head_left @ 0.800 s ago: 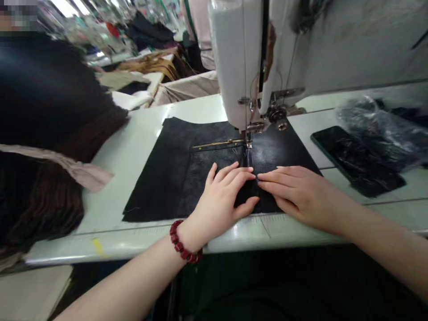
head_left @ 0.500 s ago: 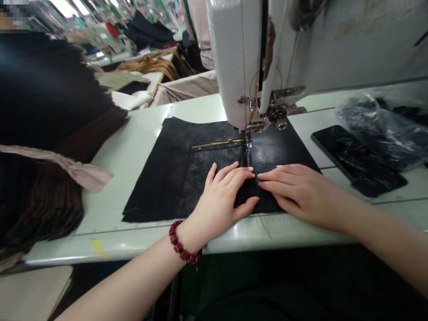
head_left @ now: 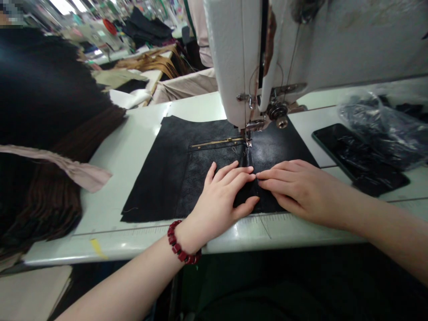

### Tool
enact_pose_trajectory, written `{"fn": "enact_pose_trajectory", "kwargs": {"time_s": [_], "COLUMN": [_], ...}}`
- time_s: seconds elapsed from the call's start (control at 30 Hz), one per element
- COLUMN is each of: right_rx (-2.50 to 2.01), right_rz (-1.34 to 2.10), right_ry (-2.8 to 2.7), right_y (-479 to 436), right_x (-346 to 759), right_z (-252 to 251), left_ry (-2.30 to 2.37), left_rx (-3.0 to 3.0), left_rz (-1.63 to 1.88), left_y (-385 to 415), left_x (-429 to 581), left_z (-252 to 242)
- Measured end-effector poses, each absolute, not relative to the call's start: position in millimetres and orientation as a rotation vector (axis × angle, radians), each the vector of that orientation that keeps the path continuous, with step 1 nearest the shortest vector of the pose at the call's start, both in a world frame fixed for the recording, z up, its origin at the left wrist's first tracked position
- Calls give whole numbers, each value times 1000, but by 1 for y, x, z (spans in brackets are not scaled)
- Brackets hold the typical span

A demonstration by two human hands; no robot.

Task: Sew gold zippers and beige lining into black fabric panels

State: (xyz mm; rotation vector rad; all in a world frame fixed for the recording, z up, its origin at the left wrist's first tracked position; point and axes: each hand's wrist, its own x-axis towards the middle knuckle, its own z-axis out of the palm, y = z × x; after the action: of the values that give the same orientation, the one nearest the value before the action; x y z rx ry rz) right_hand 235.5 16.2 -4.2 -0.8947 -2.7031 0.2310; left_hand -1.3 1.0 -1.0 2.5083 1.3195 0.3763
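At the sewing table [head_left: 133, 151], one black leather panel [head_left: 157, 178] lies flat, its far edge under the presser foot [head_left: 253, 126] of one white industrial sewing machine [head_left: 240, 58]. Very little has changed in the last moments: the right hand [head_left: 301, 191] has crept slightly in toward the middle, the left hand [head_left: 220, 200] sits about where it was, and the panel shows no clear shift. That leaves the raised fold [head_left: 247, 178] still held between them, running up to the foot. Neither hand grips anything; both are open, palms down, with the fingers [head_left: 234, 171] spread and pressing on the leather. Their fingertips nearly meet at the fold. One brass zipper [head_left: 217, 142] runs across the panel and ends near the foot. One red bead bracelet [head_left: 179, 243] circles the left wrist. Right of the panel are one black smartphone [head_left: 357, 158] and, just beyond it, one clear plastic bag [head_left: 381, 129] of dark material. Left of the table is one dark heap [head_left: 43, 133], hide or fabric, cannot tell which, with one pale strip [head_left: 67, 167] lying across it. One person in pale clothing [head_left: 197, 31] stands beyond the machine, hands out of view.
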Motion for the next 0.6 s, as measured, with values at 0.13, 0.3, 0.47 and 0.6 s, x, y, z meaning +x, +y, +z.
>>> {"fn": "enact_pose_trajectory", "kwargs": {"time_s": [0.13, 0.3, 0.47, 0.6], "right_rx": [-907, -852, -764, -787], "right_rz": [455, 363, 230, 272], "right_ry": [-2611, -2633, -2729, -2697], "right_y": [22, 23, 24, 21], "right_x": [242, 244, 246, 246], "right_z": [-3, -6, -8, -9], "left_ry": [1310, 1309, 1314, 1310], "left_rx": [2517, 2520, 2521, 2519], "left_rz": [366, 356, 356, 359], "left_y": [2, 1, 1, 1], "left_x": [-2, -1, -2, -1], "left_z": [-1, 0, -1, -1]}}
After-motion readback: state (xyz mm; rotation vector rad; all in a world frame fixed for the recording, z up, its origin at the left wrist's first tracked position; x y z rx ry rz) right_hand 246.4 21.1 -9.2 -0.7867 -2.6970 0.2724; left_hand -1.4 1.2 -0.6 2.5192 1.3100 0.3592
